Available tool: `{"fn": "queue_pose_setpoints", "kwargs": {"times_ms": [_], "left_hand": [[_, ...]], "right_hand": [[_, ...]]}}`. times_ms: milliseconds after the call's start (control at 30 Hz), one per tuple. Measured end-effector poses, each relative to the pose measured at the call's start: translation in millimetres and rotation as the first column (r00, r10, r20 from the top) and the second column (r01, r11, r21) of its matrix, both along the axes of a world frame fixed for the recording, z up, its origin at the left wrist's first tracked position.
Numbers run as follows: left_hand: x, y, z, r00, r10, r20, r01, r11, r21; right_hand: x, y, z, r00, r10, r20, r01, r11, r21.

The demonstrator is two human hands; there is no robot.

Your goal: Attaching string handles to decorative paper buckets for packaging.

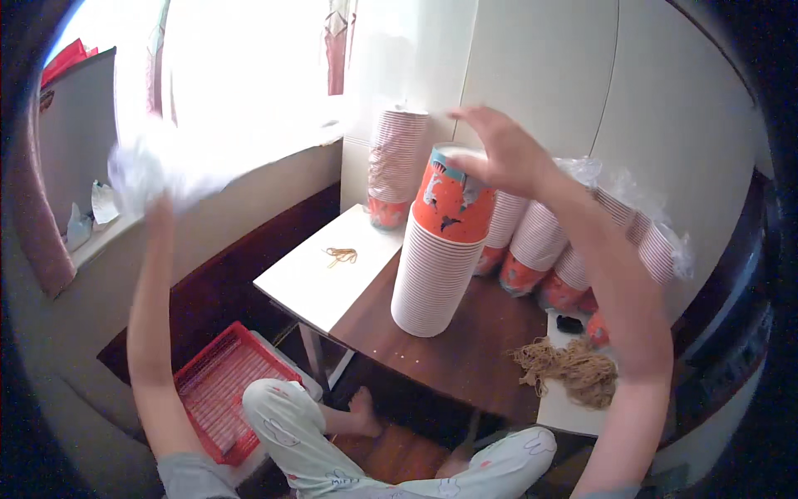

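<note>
I'd watch the tall, bare stack of orange-and-white paper cups (449, 208) first. It stands rims-down on the brown-and-white tabletop (490, 358), near its front edge, narrow for its height, so a sideways nudge from my right hand (507, 154) could tip it. The right fingers are spread apart around its teal-banded top; from this angle I can't tell whether they press on it or only hover. My left hand (160, 206) is raised well away on the window side, its fingers gripping a translucent plastic bag (170, 170), though blur hides exactly how. Should that limp bag be brought over the cups, its mouth could fold in and snag the top one. My right forearm also passes across the bagged cups in view; a low sweep could knock them. The tangled heap of tan rubber bands (573, 374) lies near the edge and could be dragged off.

My count: one bare stack; one bagged stack of white-rimmed orange cups (397, 158) at the back left; about five more bagged cup stacks (532, 237) on the right, overlapping too much to be certain; one large heap and one small cluster of tan bands (339, 254), individual bands uncountable; one small black object (569, 324); one red plastic basket (229, 391) below.
</note>
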State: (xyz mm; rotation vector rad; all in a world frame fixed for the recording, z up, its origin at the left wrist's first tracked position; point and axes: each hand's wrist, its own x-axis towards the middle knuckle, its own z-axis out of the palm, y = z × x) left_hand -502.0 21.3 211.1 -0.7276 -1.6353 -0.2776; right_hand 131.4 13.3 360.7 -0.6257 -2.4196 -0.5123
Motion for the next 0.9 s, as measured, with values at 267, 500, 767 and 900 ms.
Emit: {"fn": "queue_pose_setpoints", "kwargs": {"times_ms": [267, 500, 767, 900], "left_hand": [[153.5, -150.2, -337.6, 0.916, -0.079, 0.394, 0.086, 0.996, 0.001], [184.1, -243.0, -481.0, 0.731, -0.062, 0.68, 0.053, 0.998, 0.033], [183.7, -308.3, -592.9, 0.429, -0.124, 0.895, 0.091, 0.991, 0.093], [180.9, -280.4, -603.8, 0.256, -0.16, 0.953, 0.079, 0.986, 0.144]], "right_hand": [[80.1, 85.4, -85.4, 0.85, -0.496, -0.178, 0.447, 0.857, -0.256], [64.8, 105.8, -105.0, 0.811, -0.371, -0.452, 0.048, 0.813, -0.581], [27.5, 116.2, -92.4, 0.827, -0.409, -0.386, 0.122, 0.8, -0.587], [-29.9, 107.2, -82.9, 0.873, -0.371, -0.317, 0.155, 0.827, -0.54]]}}
